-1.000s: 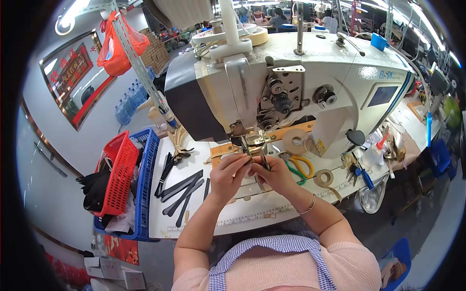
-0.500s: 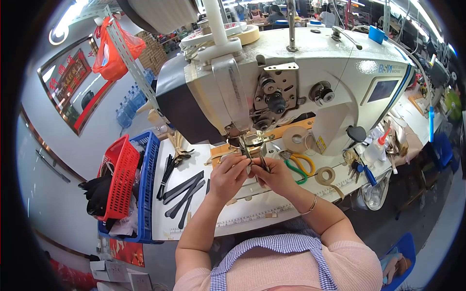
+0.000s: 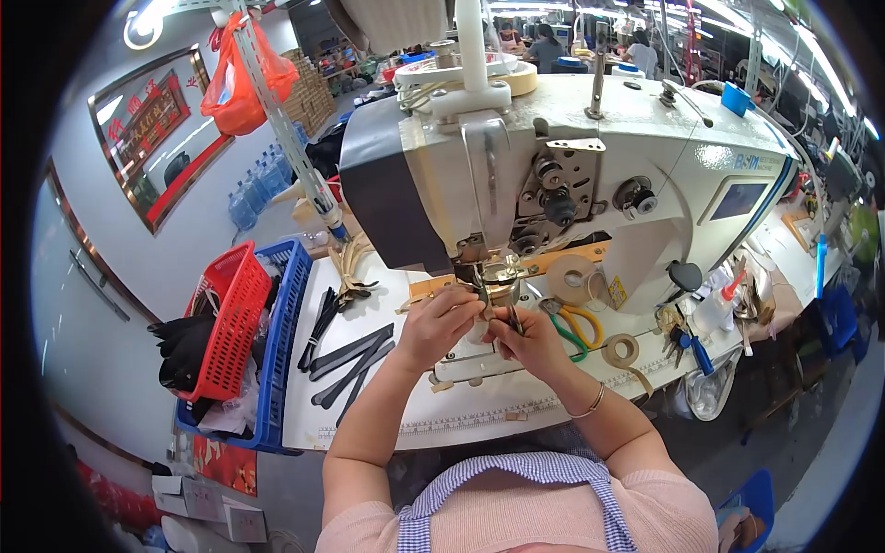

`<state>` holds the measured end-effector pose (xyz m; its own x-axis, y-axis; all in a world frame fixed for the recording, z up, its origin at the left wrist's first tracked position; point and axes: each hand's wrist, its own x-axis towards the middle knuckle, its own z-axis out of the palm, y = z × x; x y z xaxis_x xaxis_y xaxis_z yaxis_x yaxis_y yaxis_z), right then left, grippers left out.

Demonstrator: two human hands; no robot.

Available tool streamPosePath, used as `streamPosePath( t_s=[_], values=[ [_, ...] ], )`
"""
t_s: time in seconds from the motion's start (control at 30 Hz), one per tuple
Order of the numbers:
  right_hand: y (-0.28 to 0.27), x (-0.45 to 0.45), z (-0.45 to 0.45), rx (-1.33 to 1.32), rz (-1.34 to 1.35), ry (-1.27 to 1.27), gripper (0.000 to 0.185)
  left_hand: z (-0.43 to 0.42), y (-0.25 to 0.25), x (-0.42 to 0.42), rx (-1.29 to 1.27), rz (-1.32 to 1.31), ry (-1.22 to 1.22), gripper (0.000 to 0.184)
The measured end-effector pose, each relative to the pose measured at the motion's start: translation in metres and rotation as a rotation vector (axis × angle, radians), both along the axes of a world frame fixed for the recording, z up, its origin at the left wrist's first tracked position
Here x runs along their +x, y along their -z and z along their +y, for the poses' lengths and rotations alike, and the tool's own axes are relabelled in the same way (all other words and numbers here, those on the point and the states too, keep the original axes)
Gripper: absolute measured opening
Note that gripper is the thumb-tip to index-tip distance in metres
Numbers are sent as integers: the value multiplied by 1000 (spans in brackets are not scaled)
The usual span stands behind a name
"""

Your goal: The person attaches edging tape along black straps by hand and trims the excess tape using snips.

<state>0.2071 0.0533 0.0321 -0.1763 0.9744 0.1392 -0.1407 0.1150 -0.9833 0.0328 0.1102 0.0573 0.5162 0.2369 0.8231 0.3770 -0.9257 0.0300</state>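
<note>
In front of the needle area of a white sewing machine (image 3: 682, 120), my two hands almost meet. My left hand (image 3: 435, 327) is closed, its fingertips pinching the end of a small strip whose details are too small to make out. Beside it, my right hand (image 3: 533, 347) is closed round a small dark metal tool (image 3: 516, 321), perhaps thread snips, mostly hidden by the fingers. Green-and-yellow-handled scissors (image 3: 581, 327) lie just right of that hand. Several flat black straps (image 3: 355, 355) rest on the table left of my left hand.
A roll of tan tape (image 3: 620, 351) and a screwdriver (image 3: 701, 355) lie to the right. Bundles of black (image 3: 318, 327) and beige strips (image 3: 350, 272) sit at the left. Red (image 3: 235, 336) and blue baskets (image 3: 288, 341) stand off the table's left edge. People sit in the background.
The camera view has shifted, so the machine appears farther right. My hands have stayed close together below the needle area; the metal tool now points less upright.
</note>
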Motion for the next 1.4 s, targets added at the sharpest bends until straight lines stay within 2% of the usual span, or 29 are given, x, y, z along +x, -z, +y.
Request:
streamPosePath(
  t_s=[0.4,0.5,0.7,0.83,0.9,1.03,1.13,1.33,1.4],
  values=[
    [-5,-5,7,44,-137,52,15,17,7,-1,-2,-15,-69,24],
    [-7,-7,7,61,-189,82,14,17,5,3,86,-57,-52,31],
    [-8,-8,9,130,-286,105,12,13,8,4,48,-13,-151,26],
    [-4,-9,9,259,-364,120,14,20,15,6,94,-134,-157,23],
    [-6,-10,8,207,-345,116,15,23,14,7,132,-211,-189,24],
    [-12,-11,5,112,-350,135,11,20,7,2,182,-98,-147,24],
    [-6,-11,7,212,-362,156,10,16,4,4,180,-66,-125,24],
    [-11,-13,6,181,-396,158,9,18,12,5,155,-76,-149,23],
    [-8,-14,7,297,-432,194,9,21,15,6,125,-133,-133,22]
  ],
)
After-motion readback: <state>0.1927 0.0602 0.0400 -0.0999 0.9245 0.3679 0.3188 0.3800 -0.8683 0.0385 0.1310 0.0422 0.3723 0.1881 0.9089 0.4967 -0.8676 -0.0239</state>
